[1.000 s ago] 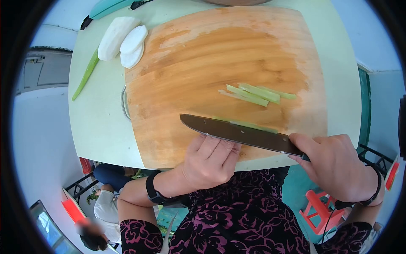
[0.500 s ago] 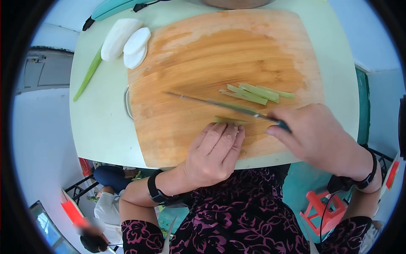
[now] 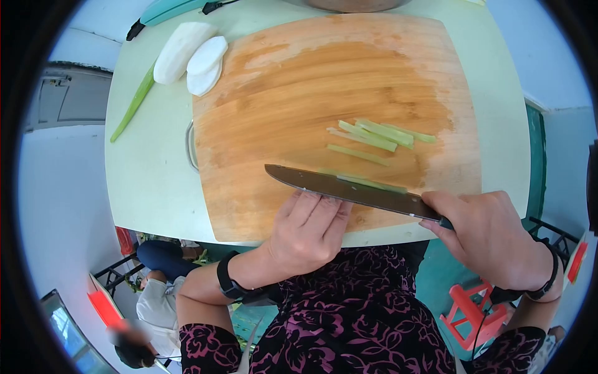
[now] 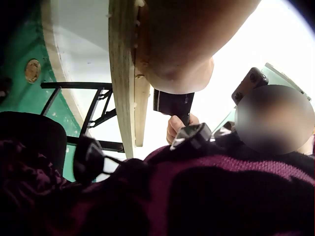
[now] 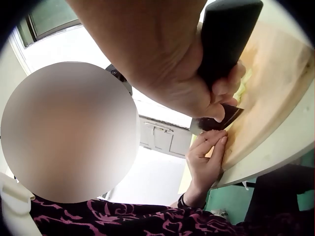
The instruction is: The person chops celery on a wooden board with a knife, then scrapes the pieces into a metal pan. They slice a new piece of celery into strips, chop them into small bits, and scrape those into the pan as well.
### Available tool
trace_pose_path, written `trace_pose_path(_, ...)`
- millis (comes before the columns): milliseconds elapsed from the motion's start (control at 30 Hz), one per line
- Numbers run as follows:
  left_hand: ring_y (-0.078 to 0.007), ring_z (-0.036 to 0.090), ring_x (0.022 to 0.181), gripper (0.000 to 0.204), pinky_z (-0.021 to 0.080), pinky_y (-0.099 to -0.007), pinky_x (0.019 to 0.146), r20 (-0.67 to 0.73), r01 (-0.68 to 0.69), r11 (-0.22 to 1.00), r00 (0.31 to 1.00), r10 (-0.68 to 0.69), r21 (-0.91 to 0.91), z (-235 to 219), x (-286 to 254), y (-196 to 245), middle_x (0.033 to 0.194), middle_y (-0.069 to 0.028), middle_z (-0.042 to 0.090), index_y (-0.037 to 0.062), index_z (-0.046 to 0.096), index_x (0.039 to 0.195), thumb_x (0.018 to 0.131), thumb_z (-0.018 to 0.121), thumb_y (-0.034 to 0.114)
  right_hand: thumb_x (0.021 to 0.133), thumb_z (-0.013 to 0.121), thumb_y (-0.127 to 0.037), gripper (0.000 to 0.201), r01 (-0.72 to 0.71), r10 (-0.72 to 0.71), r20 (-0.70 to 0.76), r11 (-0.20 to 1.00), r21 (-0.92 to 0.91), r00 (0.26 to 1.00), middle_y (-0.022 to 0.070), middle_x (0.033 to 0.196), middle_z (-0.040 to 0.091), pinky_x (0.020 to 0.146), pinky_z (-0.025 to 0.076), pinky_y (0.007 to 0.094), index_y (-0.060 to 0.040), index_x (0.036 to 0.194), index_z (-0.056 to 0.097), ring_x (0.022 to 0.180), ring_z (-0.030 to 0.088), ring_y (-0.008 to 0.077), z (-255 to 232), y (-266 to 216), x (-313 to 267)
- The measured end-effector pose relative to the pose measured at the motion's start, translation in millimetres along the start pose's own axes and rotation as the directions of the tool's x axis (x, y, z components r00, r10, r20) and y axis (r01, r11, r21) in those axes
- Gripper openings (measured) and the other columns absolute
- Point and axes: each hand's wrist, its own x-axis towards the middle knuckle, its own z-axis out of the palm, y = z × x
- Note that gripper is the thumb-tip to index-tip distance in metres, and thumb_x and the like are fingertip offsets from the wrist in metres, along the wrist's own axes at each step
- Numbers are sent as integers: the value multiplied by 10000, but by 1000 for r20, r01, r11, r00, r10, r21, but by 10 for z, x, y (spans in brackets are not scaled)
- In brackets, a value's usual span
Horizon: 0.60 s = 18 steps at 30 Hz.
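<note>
My right hand (image 3: 483, 234) grips the black handle of a kitchen knife (image 3: 355, 192). The dark blade points left, low over the cutting board (image 3: 280, 118). Bent fingers of my left hand (image 3: 309, 234) hold a celery piece at the blade's near side; their tips and most of the piece are hidden behind the knife. A pale green strip (image 3: 374, 183) shows along the blade's far edge. Beyond it lie one thin celery stick (image 3: 358, 154) and a small pile of celery sticks (image 3: 377, 134). In the right wrist view the knife handle (image 5: 229, 39) fills my palm.
At the table's left are a peeled white radish (image 3: 182, 53), two white slices (image 3: 205, 65) and a long green stalk (image 3: 134, 106). A metal bowl (image 3: 349, 5) stands at the far edge. A red stool (image 3: 464, 315) is below right; another person (image 3: 159, 308) sits below left.
The knife lifted and swung away over the board, then returned to my left fingertips. One thin celery stick now lies apart, just in front of the pile. My left hand stayed nearly in place.
</note>
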Motion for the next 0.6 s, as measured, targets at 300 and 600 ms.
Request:
trace_pose_path(300,-267,603,849,97,527,-364,687,57,18,999,998,-15,-48,-31,-35,6,909,-127,636,-23,682,759,679,690,31,761,658,-107,243,24,-22,49,999,-41,999,90,562,550,461,426,410,-51,919,482,531,590,310,-37,-9,-33)
trace_pose_path(600,-278,615,869,143,539,-353,695,35,-1,1000,999,1,-6,-5,-39,-15,921,-138,639,-40,685,791,675,701,41,821,612,-132,183,99,-103,66,993,59,992,141,606,574,506,448,432,-24,935,519,562,593,342,38,-67,316)
